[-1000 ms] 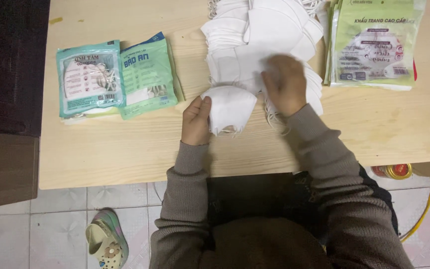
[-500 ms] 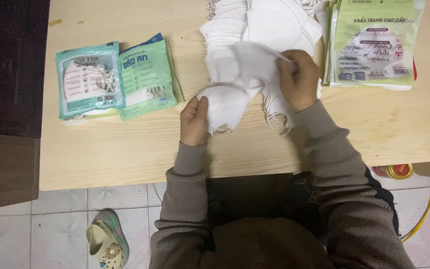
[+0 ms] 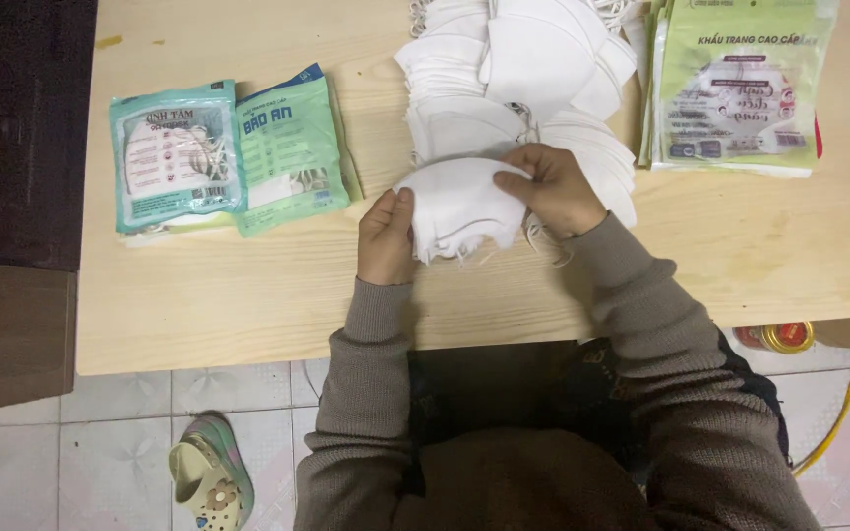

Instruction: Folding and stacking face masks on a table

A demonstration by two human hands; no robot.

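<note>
Both hands now together on small stack of white masks (image 3: 459,206): left hand (image 3: 387,239) and right hand (image 3: 556,189) clamp opposite ends, stack squared since earlier. Soft cloth, curved edges, near wooden table (image 3: 248,305) front edge.

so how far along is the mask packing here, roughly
Done: two filled packets lie side by side at the left of the table. In hand: the left hand and right hand hold a small bunch of white masks between them. Left: a large pile of loose masks behind the hands, and a stack of flat green pouches at right that look unfilled.
</note>
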